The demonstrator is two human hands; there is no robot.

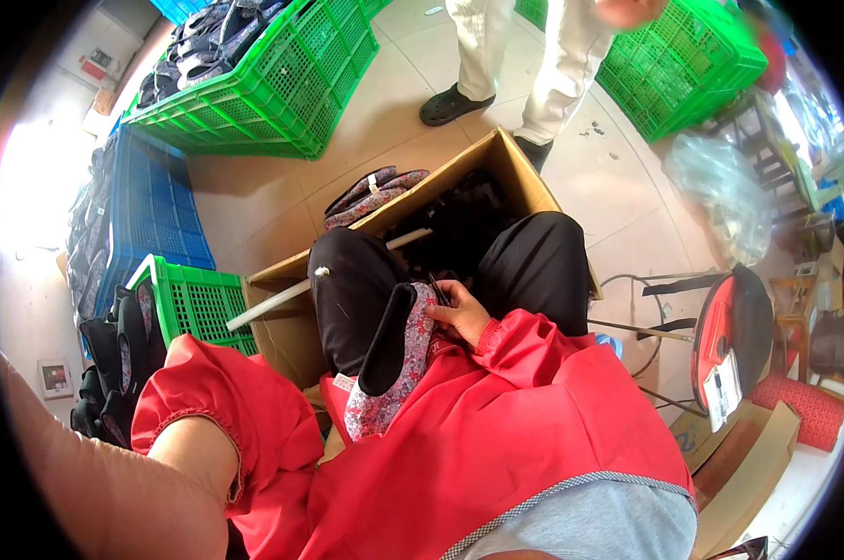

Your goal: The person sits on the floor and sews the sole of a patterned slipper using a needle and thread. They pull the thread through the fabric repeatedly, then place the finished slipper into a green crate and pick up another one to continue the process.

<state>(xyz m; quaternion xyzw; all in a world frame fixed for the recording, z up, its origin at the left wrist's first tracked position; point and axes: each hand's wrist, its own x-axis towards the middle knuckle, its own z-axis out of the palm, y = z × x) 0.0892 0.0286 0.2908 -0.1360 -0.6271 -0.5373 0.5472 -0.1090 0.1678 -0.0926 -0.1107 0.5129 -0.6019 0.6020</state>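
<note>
Broadly, the tiled floor [618, 210] took up the most room, with a large green crate [254, 117] heaped with dark, patterned pieces [207, 47] at the upper left and a blue crate [161, 210] below it. A co-worker in pale trousers [483, 42] stood beyond an open cardboard box [527, 177]. That box sat at the seated person's knees, dark inside, and a step by the co-worker could have jolted it.

The person's red smock [534, 401] spread across the lap, its loose folds liable to snag or hide something small. A white rod [273, 306] slanted over the box's near left edge; a knock from the left knee might have sent it rolling.

The floral piece [394, 364], black-lined and slipper-shaped, leaned on the lap along the inner left thigh. Only the right hand [461, 315] appeared to steady it, so a weak hold could have let it slide off.

The left hand [72, 476] loomed near the camera, its fingers out of sight, so whether it was spread or gripping could not be told. The right one pinched the piece's upper edge, alongside a thin dark tool [438, 292], perhaps snips; a slip there might have nicked fabric or fingertips.
</note>
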